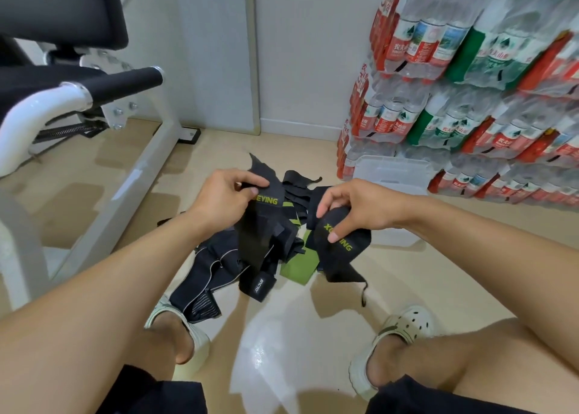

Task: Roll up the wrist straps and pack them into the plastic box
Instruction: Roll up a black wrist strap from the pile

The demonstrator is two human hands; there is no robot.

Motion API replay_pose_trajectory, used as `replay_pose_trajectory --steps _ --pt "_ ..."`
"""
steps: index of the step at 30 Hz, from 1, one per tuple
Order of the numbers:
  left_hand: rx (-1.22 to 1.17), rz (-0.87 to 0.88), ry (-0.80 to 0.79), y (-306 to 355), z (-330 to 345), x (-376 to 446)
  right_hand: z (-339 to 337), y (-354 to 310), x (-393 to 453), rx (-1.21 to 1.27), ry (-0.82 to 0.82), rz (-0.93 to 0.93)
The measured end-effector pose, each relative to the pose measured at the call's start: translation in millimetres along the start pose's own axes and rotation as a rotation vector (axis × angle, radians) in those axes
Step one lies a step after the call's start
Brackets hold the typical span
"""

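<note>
The person sits low over a tiled floor [407, 288], both bare forearms reaching toward a heap of black wrist straps [269, 247] between the feet. The left hand [230, 194] pinches the top edge of one black strap [266, 219] between thumb and curled fingers, and the strap hangs down from there, its yellow-green lettering partly covered by the thumb. The right hand [351, 206] holds a second strap [341, 250], curved over itself; the thumb presses on its lettered face and the fingers curl behind it, so how far it is rolled cannot be made out. A green piece [297, 266] shows through gaps in the pile, mostly buried.

The clear plastic box [393, 170] stands on the floor beyond the right hand, just in front of stacked packs of bottled water [470, 84]; the wrist hides its near part, and its contents cannot be seen. White clogs [407, 322] cover both feet. A white exercise machine [78, 100] with black padding is cut off at the left edge.
</note>
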State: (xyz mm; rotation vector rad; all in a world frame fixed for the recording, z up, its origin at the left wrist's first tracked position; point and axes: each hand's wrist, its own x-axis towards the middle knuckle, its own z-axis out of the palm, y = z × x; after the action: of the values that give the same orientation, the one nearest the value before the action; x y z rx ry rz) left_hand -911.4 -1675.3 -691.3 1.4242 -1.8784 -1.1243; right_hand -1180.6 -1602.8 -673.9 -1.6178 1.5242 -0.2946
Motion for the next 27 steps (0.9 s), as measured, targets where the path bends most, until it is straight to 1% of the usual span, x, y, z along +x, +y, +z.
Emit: replay_pose_trajectory --steps 4,6,8,11,17,20,27 --pt "-0.021 -0.007 -0.119 9.6 7.5 -7.2 -1.3 -26.6 -6.7 -0.216 0.072 -0.118" --pt "-0.041 0.002 -0.152 15.6 9.0 -10.9 0.1 -32.4 -8.0 -0.262 0.080 -0.165" --pt "-0.057 0.019 -0.197 21.3 10.4 -15.3 1.7 -35.6 -9.0 -0.268 0.125 -0.206" --pt "-0.022 0.059 -0.223 24.4 13.9 -19.9 3.8 -37.4 -9.2 -0.182 0.233 -0.267" --pt "-0.030 0.123 -0.153 27.8 17.8 -22.7 5.7 -42.8 -8.9 0.003 0.385 -0.308" --pt "-0.059 0.123 -0.150 29.4 19.1 -24.0 6.2 -46.2 -8.9 0.041 0.405 -0.311" --pt "-0.129 0.043 -0.119 30.3 20.4 -22.2 9.0 -55.3 -5.0 0.086 0.407 -0.307"
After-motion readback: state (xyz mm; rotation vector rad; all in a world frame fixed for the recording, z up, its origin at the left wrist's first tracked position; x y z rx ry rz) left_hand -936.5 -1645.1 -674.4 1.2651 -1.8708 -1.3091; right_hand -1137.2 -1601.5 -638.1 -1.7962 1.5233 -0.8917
